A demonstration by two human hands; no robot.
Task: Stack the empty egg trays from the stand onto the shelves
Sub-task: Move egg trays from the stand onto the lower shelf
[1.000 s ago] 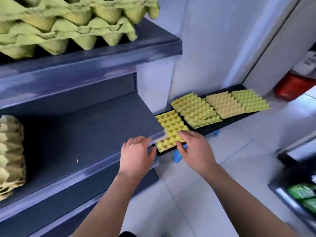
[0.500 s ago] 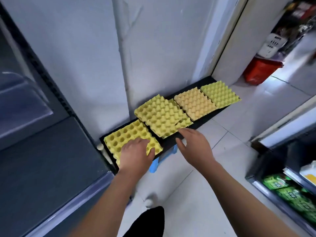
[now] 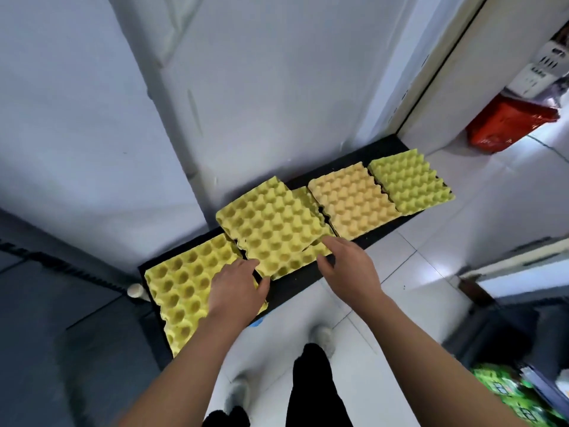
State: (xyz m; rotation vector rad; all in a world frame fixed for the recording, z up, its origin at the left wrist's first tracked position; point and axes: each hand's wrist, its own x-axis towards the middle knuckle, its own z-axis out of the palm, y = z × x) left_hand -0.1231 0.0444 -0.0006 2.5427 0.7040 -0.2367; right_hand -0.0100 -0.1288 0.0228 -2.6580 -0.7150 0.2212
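A low black stand (image 3: 303, 282) against the wall carries a row of empty egg trays. The nearest yellow tray (image 3: 181, 285) lies cups-up at the left end. A skewed yellow stack (image 3: 271, 229) comes after it, then an orange tray (image 3: 351, 201) and a green tray (image 3: 409, 183). My left hand (image 3: 237, 291) rests flat on the nearest tray's right edge, fingertips at the skewed stack's near left corner. My right hand (image 3: 348, 266) reaches the stack's near right corner, index finger touching its top, thumb spread below. The dark grey shelf (image 3: 61, 334) shows at lower left.
White wall panels rise behind the stand. A red basket (image 3: 508, 124) sits on the tiled floor past the stand's far end. Green packets (image 3: 508, 396) fill a low rack at lower right. My dark trouser leg (image 3: 311, 386) and shoes are below.
The view swung from the shelf to the stand. Both hands moved right, from the nearest yellow tray toward the skewed yellow stack; the right hand now touches its corner.
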